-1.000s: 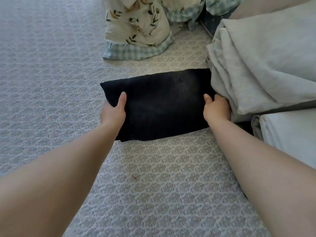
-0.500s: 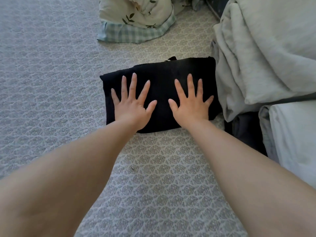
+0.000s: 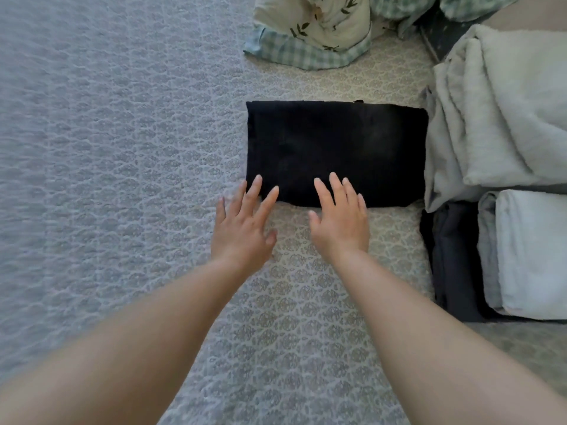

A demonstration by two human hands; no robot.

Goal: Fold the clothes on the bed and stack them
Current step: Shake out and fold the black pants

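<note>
A black garment lies folded into a flat rectangle on the patterned bedspread. My left hand is open at the garment's near left corner, fingertips over its near edge. My right hand is open beside it, fingers straight and reaching onto the near edge of the black cloth. Neither hand holds anything.
A stack of folded pale grey-green clothes sits right of the black garment. Nearer me on the right lie a folded dark grey piece and a folded white piece. A crumpled leaf-print and checked cloth lies at the far edge.
Both hands held the garment's sides, then pressed flat on top of it. Now they have slid back toward me to its near edge. The garment lies squarer and flatter.
</note>
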